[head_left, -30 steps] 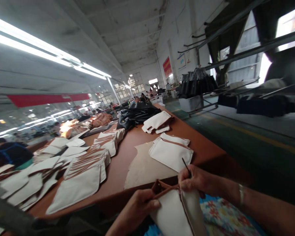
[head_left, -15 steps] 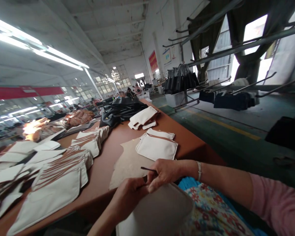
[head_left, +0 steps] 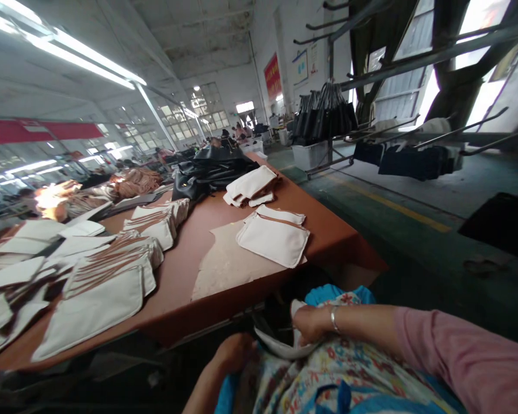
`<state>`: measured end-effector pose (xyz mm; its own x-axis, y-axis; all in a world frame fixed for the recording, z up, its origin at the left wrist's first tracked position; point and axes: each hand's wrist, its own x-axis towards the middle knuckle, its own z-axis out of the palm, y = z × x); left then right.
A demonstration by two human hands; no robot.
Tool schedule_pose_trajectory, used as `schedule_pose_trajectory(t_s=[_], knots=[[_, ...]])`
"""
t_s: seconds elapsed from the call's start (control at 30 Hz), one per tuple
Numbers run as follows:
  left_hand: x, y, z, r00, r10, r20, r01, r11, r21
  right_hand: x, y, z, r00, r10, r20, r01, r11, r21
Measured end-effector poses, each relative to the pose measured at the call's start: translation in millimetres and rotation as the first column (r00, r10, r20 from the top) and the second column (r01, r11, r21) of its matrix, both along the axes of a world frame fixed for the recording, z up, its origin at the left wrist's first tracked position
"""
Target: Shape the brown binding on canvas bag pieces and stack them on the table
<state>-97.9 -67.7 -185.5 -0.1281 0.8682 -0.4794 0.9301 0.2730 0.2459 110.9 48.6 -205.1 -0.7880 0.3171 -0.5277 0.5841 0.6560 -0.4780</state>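
Note:
A white pouch (head_left: 280, 348) is low in front of my floral apron (head_left: 341, 359), its mouth spread round a dark inside. My right hand (head_left: 309, 325), with a bangle at the wrist, is closed on the pouch's right side. My left hand (head_left: 237, 352) is curled at the pouch's left edge, its fingertips mostly hidden. Beyond my hands, a flat white pouch (head_left: 274, 238) with a brown strip rests on a tan sheet (head_left: 224, 259) at the table's near edge.
Rows of white pouches (head_left: 99, 310) overlap on the left of the brown table (head_left: 176, 282). Farther back are a small white stack (head_left: 251, 183) and a black leather heap (head_left: 216, 172). Black bags (head_left: 323, 118) hang on a metal rack at the right, above a green floor (head_left: 371, 213).
Both hands have moved down toward my lap with the pouch. My hands have parted, and the pouch's mouth is now spread. The thin dark strip at my right fingers is out of sight.

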Motion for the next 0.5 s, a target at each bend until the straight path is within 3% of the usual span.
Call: schedule_pose_trajectory(t_s=[0.07,0.13,0.33,0.5], knots=[[3.4,-17.5,-24.9,1.000,0.003,-0.031,-0.003,1.000,0.022,1.6,-6.3,-12.9,0.998,0.045,0.049,-0.048,0.997,0.064],[3.7,-28.7,-39.5,0.999,0.014,-0.038,-0.011,0.998,0.065,-2.3,-5.2,-17.5,0.992,0.092,0.085,-0.100,0.992,0.083],[-6.7,-31.4,-60.3,0.991,0.134,0.024,-0.136,0.978,0.157,5.1,3.4,-14.5,0.981,0.192,0.035,-0.194,0.978,0.072],[-9.6,-30.6,-73.4,0.917,0.323,0.236,-0.377,0.895,0.241,18.8,-9.9,-11.2,0.986,0.136,-0.096,-0.108,0.962,0.252]])
